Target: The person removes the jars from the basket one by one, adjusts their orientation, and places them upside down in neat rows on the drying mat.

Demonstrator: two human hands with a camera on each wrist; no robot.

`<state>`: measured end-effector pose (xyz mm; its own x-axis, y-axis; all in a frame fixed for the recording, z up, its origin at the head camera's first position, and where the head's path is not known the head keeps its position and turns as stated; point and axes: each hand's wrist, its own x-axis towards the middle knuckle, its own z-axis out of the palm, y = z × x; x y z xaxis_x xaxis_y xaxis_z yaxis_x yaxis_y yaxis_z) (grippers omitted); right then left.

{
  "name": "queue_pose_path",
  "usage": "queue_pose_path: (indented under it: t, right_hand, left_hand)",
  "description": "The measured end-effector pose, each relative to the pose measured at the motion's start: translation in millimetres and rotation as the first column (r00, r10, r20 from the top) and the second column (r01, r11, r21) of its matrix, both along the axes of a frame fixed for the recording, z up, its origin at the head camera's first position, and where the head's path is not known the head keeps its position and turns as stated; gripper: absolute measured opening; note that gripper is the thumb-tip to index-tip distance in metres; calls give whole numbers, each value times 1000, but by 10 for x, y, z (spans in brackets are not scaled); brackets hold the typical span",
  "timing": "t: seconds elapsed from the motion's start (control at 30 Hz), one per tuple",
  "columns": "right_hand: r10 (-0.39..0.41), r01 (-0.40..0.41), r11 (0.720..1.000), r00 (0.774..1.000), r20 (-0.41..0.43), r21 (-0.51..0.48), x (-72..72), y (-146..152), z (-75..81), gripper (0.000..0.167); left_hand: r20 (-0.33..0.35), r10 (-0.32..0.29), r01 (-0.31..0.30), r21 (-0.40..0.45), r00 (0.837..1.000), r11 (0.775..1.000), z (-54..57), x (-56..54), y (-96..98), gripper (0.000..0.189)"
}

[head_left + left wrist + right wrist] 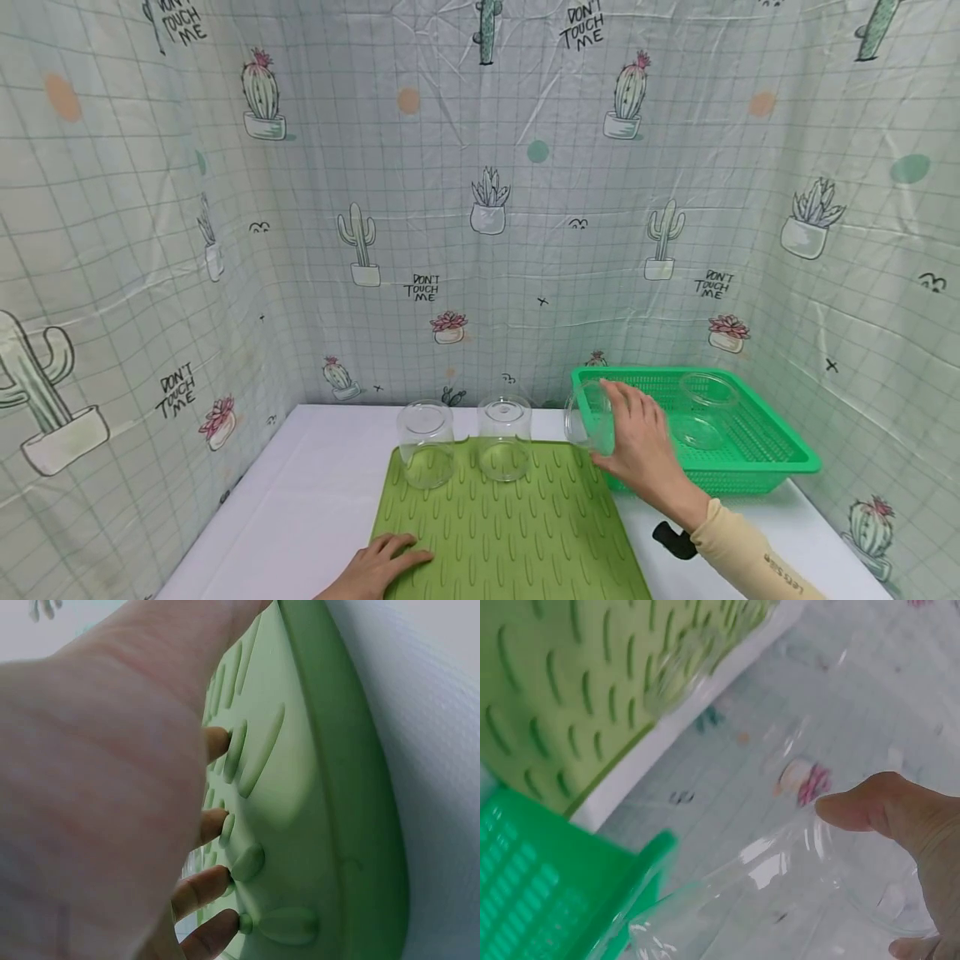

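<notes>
My right hand [637,437] grips a clear cup [589,417] by its base end, fingers on top and thumb below. The cup lies tipped on its side in the air, mouth to the left, between the green mat and the basket. In the right wrist view the thumb [847,810] presses on the see-through wall of the cup. My left hand [375,567] rests on the front left edge of the ribbed green mat [510,542], fingers spread. Two more clear cups [426,446] [505,442] stand upside down side by side at the mat's back edge.
A green slotted basket [795,458] stands behind my right forearm, with another clear cup [701,417] in it. A black object [673,542] lies by my right sleeve. Patterned sheeting [487,275] encloses the white table [277,500] at the back and both sides.
</notes>
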<state>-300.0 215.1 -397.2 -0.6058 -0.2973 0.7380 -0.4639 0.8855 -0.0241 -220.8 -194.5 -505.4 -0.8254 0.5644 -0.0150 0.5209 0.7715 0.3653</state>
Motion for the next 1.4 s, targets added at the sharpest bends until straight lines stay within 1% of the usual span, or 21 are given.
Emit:
queue_pose_path:
  t: [0.17, 0.37, 0.47, 0.53, 0.63, 0.67, 0.73, 0.8, 0.87, 0.93, 1.0, 1.03, 1.13, 1.2, 1.27, 1.33, 1.4]
  right_hand:
    - [38, -37, 998, 999, -12, 54, 123, -185, -44, 118]
    - [96, -91, 991, 994, -46, 94, 215, -370, -70, 114]
    - [115, -107, 986, 992, -60, 126, 262, -429, -88, 115]
    - [120, -111, 984, 991, -63, 141, 285, -456, -94, 116]
    - [122, -111, 981, 990, -64, 157, 309, -481, -95, 118]
    - [122, -110, 981, 991, -63, 158, 316, -487, -96, 118]
    - [121, -111, 981, 991, -55, 159, 327, -497, -102, 118]
    - [120, -110, 980, 991, -50, 164, 341, -507, -112, 118]
    - [116, -107, 980, 992, -45, 168, 357, -517, -119, 118]
    - [113, -104, 979, 993, -43, 173, 373, -526, -115, 119]
    - [113, -105, 979, 993, -38, 173, 389, -540, -102, 119]
    - [112, -104, 979, 993, -35, 173, 396, -548, -93, 119]
    - [111, -105, 980, 993, -30, 172, 420, -574, -65, 120]
    - [110, -102, 978, 993, -35, 180, 435, -596, -53, 120]
    - [109, -99, 976, 993, -43, 192, 450, -621, -47, 120]
    - [110, -98, 975, 993, -49, 201, 466, -646, -45, 121]
    - [109, -96, 973, 993, -51, 208, 482, -670, -45, 121]
  left_hand:
    - [6, -4, 4, -5, 1000, 1000, -6, 9, -13, 64]
    - [18, -13, 13, -7, 1000, 1000, 30, 15, -15, 65]
    - [18, -34, 35, -8, 999, 999, 68, 1, -14, 67]
    - [11, -61, 62, -17, 998, 998, 98, -18, -16, 68]
    - [38, -90, 91, -20, 995, 996, 166, -37, -2, 62]
    - [63, -90, 92, -16, 994, 996, 199, -40, 9, 60]
    - [119, -67, 68, 1, 991, 998, 267, -46, 41, 54]
    - [172, -26, 19, 39, 985, 999, 345, -40, 75, 52]
    - [202, 20, -37, 83, 979, 996, 436, -39, 117, 54]
    - [204, 52, -82, 145, 978, 986, 529, -51, 164, 58]
    - [188, 73, -114, 221, 979, 969, 626, -88, 225, 62]
    - [174, 78, -123, 264, 982, 957, 674, -119, 262, 64]
    - [128, 118, -158, 377, 985, 913, 798, -217, 398, 73]
    - [101, 132, -164, 444, 986, 881, 865, -266, 497, 79]
    - [82, 135, -158, 488, 987, 859, 917, -298, 597, 85]
    - [80, 113, -138, 517, 990, 845, 962, -313, 694, 91]
    - [93, 67, -107, 545, 993, 832, 990, -321, 793, 96]
